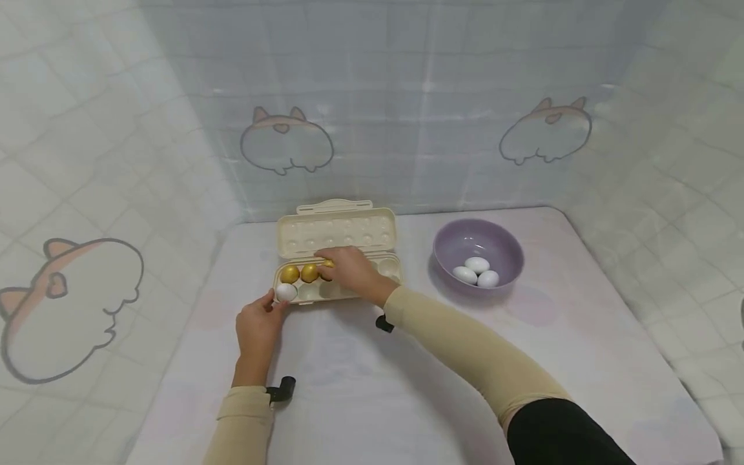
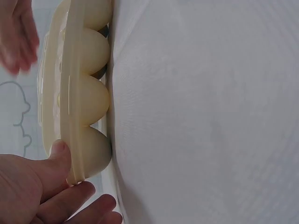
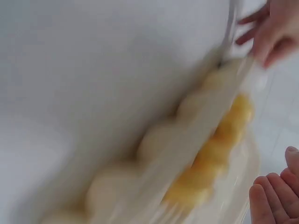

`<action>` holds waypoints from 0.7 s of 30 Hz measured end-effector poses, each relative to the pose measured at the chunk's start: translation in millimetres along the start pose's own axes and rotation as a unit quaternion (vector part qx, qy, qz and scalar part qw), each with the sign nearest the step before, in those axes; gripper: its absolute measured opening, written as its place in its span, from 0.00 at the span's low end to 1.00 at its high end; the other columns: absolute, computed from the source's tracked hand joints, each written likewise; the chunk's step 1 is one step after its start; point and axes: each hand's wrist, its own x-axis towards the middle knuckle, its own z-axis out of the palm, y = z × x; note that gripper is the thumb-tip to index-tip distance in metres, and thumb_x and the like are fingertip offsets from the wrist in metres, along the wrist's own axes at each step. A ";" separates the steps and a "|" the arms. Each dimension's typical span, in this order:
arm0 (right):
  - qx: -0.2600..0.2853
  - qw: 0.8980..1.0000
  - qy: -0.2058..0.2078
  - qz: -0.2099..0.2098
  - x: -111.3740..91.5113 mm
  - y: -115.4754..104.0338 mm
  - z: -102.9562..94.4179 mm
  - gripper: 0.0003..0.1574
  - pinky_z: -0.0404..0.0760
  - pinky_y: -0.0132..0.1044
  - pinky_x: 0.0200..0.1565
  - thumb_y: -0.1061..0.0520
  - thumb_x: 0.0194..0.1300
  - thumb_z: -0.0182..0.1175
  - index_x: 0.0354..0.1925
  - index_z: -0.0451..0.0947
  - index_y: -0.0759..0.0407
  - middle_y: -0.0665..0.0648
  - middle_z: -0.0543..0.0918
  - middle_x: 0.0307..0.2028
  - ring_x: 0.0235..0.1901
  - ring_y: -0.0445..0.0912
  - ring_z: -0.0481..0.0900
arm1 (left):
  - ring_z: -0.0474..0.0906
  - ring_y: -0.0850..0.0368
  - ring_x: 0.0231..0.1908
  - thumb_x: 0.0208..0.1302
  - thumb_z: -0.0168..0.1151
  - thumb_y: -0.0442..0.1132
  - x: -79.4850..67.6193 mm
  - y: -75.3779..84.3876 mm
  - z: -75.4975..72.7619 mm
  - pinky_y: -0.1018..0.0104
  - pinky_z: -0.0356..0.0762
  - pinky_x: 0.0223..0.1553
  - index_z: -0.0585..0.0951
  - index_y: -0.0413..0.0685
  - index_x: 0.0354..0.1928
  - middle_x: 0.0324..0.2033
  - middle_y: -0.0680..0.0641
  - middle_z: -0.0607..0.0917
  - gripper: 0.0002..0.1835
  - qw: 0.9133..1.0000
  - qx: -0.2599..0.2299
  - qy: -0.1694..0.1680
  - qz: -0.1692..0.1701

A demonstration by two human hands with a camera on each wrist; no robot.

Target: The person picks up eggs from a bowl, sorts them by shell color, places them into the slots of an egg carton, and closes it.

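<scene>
Cream plastic forms your egg carton (image 1: 308, 292) in the head view, its lid (image 1: 337, 234) tipped back toward 12 o'clock, presumably so the wells can be reached from above. Gold eggs (image 1: 289, 274) sit in the far row from the 9 o'clock end, two plain to see and a third partly covered by your right hand (image 1: 351, 268); a white egg (image 1: 286, 292) fills the near well at that end. At 3 o'clock from the carton, a purple bowl (image 1: 465, 234) holds three white eggs (image 1: 477, 265) clustered toward its 6 o'clock side. Your left wrist view shows your left hand (image 2: 60, 186) pinching the carton's end rim, thumb on top and fingers below, likely to steady it, since the wells' rounded undersides rest on pale cloth (image 2: 201, 116). Your right wrist view is blurred, so the gold eggs can't be counted surely; at 4 o'clock your right hand's fingers lie together, lightly bent, with nothing visible in them, and you can't tell whether they touch an egg.
</scene>
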 end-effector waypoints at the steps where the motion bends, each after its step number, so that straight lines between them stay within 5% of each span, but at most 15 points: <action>1: 0.004 1.000 0.008 0.003 -1.6 8.2 -7.3 0.24 0.84 0.41 0.65 0.48 0.76 0.65 0.67 0.82 0.49 0.51 0.88 0.62 0.60 0.45 0.88 | 0.88 0.35 0.56 0.69 0.72 0.44 0.4 -0.9 -1.5 0.40 0.86 0.55 0.79 0.43 0.68 0.60 0.36 0.86 0.28 1.000 0.002 -0.004 -0.006; 11: -0.021 0.993 0.101 0.064 -33.3 96.4 -70.8 0.23 0.89 0.46 0.55 0.50 0.74 0.67 0.62 0.85 0.58 0.58 0.91 0.57 0.52 0.52 0.91 | 0.86 0.36 0.59 0.71 0.70 0.45 5.8 -1.5 -15.2 0.41 0.85 0.56 0.77 0.44 0.70 0.63 0.37 0.84 0.29 0.999 0.005 -0.017 -0.032; 21: -0.015 0.983 0.071 0.167 -79.0 148.1 -114.1 0.27 0.87 0.52 0.59 0.50 0.77 0.63 0.68 0.80 0.60 0.63 0.88 0.59 0.57 0.56 0.88 | 0.86 0.36 0.58 0.71 0.70 0.43 5.7 -5.3 -14.9 0.41 0.85 0.56 0.78 0.43 0.69 0.62 0.36 0.85 0.28 1.000 0.010 -0.008 -0.026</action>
